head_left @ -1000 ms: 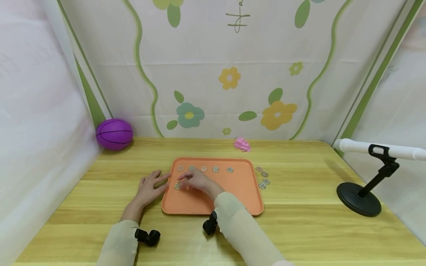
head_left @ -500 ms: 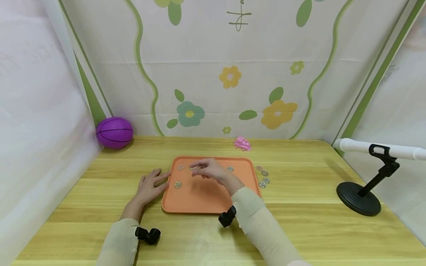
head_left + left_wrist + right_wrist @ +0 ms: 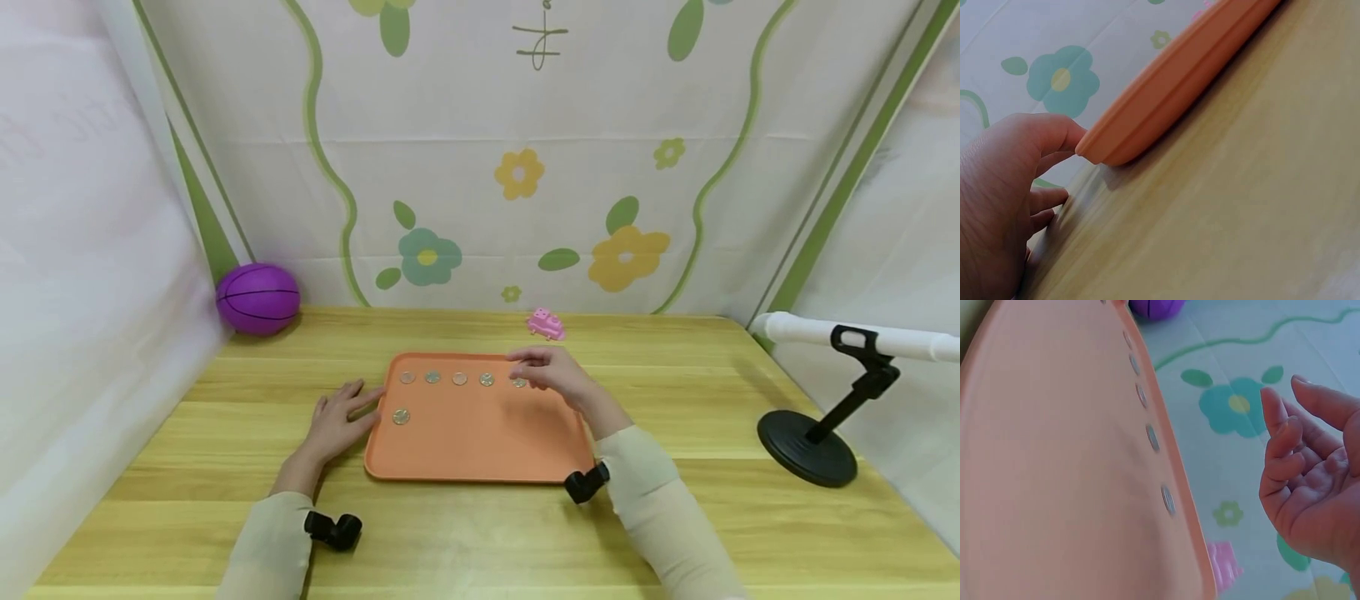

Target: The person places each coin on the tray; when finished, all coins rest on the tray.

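Note:
An orange tray point(image 3: 480, 454) lies on the wooden table. Along its far side runs a row of several coins point(image 3: 460, 378), and a single coin point(image 3: 401, 416) lies below the row at the left. My left hand point(image 3: 335, 429) rests on the table beside the tray, its fingertips at the tray's left rim. Above the tray's far right part hovers my right hand point(image 3: 553, 375), overlapping the last coin of the row in the head view. In the right wrist view its fingers point(image 3: 1275, 412) are loosely bent, with nothing between them and the thumb.
A pink toy point(image 3: 545, 324) lies behind the tray near the table's back edge. The purple ball point(image 3: 258, 300) sits at the back left corner. On the right stands a black round base point(image 3: 807, 448) with an arm holding a white tube point(image 3: 892, 340).
My right hand has lifted away from the single coin at the left and swept right across the tray. It now covers the loose coins beyond the right rim. The left hand stays put.

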The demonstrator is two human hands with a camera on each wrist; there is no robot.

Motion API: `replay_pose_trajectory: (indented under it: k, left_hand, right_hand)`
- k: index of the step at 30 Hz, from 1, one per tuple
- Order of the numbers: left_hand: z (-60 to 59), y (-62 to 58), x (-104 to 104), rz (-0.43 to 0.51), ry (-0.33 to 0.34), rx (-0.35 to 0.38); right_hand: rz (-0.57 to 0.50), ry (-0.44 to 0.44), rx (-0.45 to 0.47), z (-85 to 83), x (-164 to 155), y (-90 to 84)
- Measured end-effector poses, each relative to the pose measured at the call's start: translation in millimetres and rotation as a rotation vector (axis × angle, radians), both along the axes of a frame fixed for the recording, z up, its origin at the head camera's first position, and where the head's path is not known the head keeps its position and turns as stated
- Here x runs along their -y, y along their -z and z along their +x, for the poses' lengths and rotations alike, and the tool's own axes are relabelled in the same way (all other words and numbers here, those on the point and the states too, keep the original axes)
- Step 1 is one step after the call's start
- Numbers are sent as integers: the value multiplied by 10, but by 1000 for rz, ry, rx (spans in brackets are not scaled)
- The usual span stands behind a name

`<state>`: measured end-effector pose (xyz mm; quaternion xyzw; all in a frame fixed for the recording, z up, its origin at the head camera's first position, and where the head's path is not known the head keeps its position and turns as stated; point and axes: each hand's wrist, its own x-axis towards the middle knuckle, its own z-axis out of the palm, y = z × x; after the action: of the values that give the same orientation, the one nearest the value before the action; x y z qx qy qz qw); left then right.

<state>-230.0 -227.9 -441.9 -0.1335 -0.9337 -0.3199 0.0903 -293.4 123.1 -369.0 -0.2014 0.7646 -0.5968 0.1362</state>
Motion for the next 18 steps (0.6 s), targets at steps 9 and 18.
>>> replay_pose_trajectory:
  k: [9, 18]
  left_hand:
    - [-1, -35, -9, 4, 3, 10]
    - [18, -52, -16, 5, -1, 21]
  right_hand:
    - [25, 98, -23, 35, -609, 43]
    - [56, 144, 12, 136, -950, 170]
